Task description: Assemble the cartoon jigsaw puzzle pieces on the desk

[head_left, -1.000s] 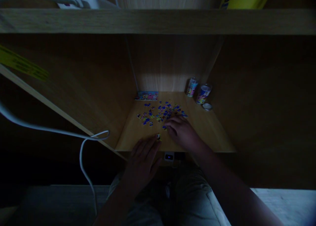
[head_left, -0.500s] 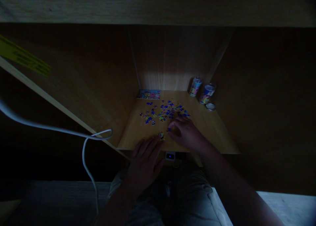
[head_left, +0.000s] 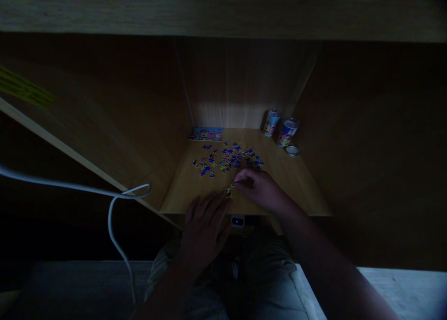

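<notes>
My left hand (head_left: 206,222) lies flat over the front edge of the wooden shelf board, fingers stretched out. Beside its fingertips is a small yellow and dark joined patch of puzzle pieces (head_left: 228,192). My right hand (head_left: 254,186) pinches a small puzzle piece (head_left: 235,183) between thumb and forefinger, just right of that patch; whether the two touch I cannot tell. Behind the hands, many loose puzzle pieces (head_left: 233,158), blue-backed or picture side up, are scattered over the board.
A colourful picture card (head_left: 206,134) lies at the back left. At the back right stand two printed cans (head_left: 271,122) (head_left: 287,132), with a round metal lid (head_left: 292,150) before them. Side walls enclose the board. A white cable (head_left: 111,217) hangs at left.
My right hand has brought the puzzle piece slightly left, closer to the joined patch. My left hand stays nearly in place. The whole view has shifted a little.
</notes>
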`<state>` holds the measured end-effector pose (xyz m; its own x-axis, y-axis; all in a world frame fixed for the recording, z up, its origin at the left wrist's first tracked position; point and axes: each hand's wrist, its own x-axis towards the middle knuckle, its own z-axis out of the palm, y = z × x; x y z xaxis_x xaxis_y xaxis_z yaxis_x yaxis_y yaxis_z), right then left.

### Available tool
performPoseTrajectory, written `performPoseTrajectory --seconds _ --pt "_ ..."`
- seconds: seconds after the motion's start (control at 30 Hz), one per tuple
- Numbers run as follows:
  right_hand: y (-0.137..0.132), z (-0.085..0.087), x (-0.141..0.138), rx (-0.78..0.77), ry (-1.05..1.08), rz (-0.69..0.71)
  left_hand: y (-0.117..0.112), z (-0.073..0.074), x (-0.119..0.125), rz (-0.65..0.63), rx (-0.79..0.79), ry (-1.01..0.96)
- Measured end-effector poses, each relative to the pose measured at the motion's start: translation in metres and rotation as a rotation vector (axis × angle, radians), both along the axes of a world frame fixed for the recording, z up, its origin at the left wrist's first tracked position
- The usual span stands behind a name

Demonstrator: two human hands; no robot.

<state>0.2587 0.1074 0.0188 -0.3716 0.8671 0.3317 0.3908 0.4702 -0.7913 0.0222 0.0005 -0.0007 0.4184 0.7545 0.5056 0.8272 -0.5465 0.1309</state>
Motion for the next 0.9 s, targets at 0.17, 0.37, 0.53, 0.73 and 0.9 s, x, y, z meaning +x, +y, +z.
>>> performPoseTrajectory --seconds 0.17,0.37,0.53,0.73,0.9 --pt "0.0028 -0.0024 -0.0011 -0.039 0.05 -0.001 0.0002 -0.0009 -0.0036 -0.01 0.004 0.026" --pt "0.0038 -0.0016 -0.0017 -0.054 0.052 0.008 0.0008 -0.0035 -0.007 -0.024 0.012 0.043" --pt "0.0025 -0.0001 -0.0006 -0.069 0.049 0.018 0.0007 -0.0044 -0.0043 -0.01 -0.002 0.032" --pt "-0.001 0.003 -0.0003 -0.093 0.048 0.038 0.0015 -0.0062 0.0 0.013 0.04 -0.008" --pt "0.0008 0.002 -0.001 -0.075 0.027 0.022 0.0014 -0.0058 -0.0016 0.004 0.034 0.009"
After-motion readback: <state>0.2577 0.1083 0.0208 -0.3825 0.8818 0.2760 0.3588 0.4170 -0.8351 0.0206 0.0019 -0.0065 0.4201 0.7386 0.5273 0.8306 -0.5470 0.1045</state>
